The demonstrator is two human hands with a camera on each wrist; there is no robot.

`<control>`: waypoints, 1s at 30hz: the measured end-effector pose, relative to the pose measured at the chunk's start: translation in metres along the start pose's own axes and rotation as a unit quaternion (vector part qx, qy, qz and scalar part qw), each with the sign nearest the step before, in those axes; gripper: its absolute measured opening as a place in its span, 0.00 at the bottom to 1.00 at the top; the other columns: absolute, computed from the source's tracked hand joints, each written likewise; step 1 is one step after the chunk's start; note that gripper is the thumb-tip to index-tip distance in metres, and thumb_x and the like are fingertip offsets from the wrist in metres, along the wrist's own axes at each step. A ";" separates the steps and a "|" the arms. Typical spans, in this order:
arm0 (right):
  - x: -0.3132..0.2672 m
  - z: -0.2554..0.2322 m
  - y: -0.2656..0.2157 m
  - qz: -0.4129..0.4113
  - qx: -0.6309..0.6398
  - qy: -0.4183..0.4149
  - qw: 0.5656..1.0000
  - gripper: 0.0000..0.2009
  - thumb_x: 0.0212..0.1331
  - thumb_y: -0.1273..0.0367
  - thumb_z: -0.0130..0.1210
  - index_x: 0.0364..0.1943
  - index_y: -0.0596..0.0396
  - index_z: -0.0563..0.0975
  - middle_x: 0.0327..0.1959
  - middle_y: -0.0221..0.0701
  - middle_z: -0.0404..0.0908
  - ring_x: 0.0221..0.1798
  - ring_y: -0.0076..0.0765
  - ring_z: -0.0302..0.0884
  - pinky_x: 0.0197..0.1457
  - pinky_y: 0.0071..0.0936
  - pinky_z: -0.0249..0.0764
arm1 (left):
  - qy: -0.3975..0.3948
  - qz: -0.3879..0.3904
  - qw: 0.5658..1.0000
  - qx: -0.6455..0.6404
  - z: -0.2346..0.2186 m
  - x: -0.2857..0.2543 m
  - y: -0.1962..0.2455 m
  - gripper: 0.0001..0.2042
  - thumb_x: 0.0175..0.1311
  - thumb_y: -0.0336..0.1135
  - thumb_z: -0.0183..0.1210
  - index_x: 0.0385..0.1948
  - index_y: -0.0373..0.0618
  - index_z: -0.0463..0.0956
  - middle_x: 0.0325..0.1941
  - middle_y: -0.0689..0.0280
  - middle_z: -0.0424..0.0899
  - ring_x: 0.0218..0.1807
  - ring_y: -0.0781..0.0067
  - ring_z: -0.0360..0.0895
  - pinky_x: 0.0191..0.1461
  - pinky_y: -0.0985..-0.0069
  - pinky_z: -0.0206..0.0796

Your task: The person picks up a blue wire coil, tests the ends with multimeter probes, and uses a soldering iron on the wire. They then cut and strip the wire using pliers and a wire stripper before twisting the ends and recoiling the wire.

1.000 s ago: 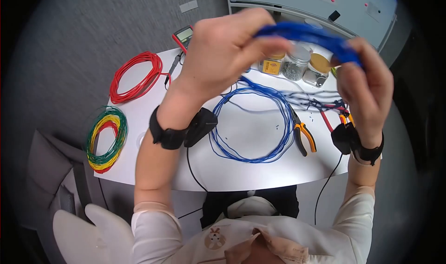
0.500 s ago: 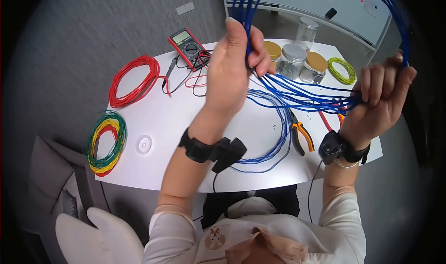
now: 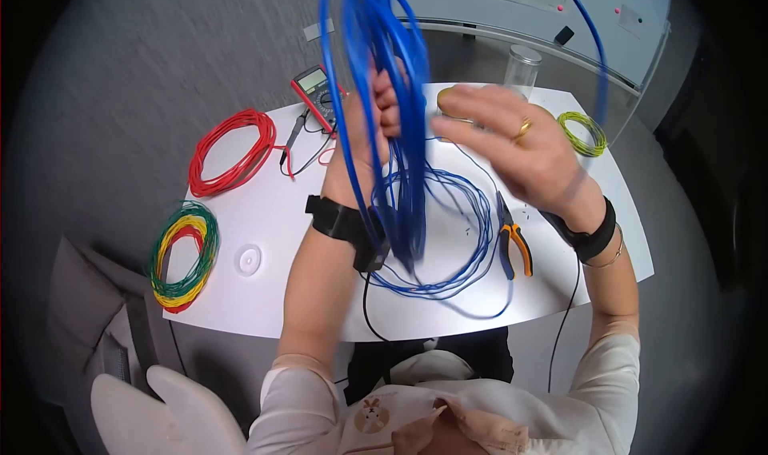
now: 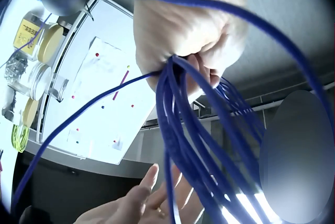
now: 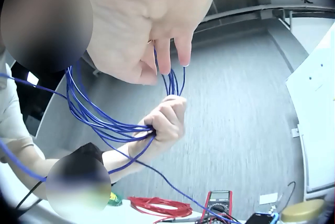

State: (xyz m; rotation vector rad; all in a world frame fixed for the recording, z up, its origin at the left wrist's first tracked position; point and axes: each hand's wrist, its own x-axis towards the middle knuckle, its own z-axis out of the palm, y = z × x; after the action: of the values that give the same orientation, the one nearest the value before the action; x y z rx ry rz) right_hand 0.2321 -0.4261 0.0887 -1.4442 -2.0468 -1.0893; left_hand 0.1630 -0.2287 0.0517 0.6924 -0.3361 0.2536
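Note:
In the head view a bundle of blue wire loops [image 3: 412,151] hangs from the left hand [image 3: 370,127], whose fingers are curled round it above the table. The left wrist view shows this left hand [image 4: 188,41] gripping the blue strands [image 4: 180,130] in its fist. To the right of the bundle, the right hand [image 3: 528,151] has its fingers extended, with a ring on one. In the right wrist view the right hand [image 5: 152,20] has no wire clearly held, and the left fist [image 5: 167,119] grips the loops. A blue coil [image 3: 480,247] lies on the table below.
On the table [image 3: 320,303] lie a red coil [image 3: 210,184], a green, yellow and red coil [image 3: 210,243], a white spool [image 3: 248,260], a multimeter [image 3: 318,95], orange-handled pliers [image 3: 522,251] and a yellow-green coil [image 3: 588,144]. Jars stand at the back, one clear [image 3: 522,71].
The right hand has let go of the blue loops, opened and moved left toward the left hand. The held loops now hang down in front of the left forearm.

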 end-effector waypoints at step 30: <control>0.016 0.009 0.007 -0.152 0.005 -0.133 0.979 0.13 0.51 0.60 0.54 0.22 0.53 0.67 0.20 0.31 0.66 0.26 0.37 0.71 0.39 0.33 0.73 | -0.019 -0.146 0.951 0.271 -0.015 -0.010 0.000 0.24 0.71 0.49 0.37 0.49 0.34 0.69 0.46 0.55 0.78 0.45 0.66 0.78 0.50 0.71 0.69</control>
State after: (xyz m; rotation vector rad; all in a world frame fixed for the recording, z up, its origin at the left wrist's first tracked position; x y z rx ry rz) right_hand 0.2332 -0.4088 0.0968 -1.3639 -2.5223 -1.0412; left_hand 0.1575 -0.2200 0.0365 1.2784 -0.1940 0.0442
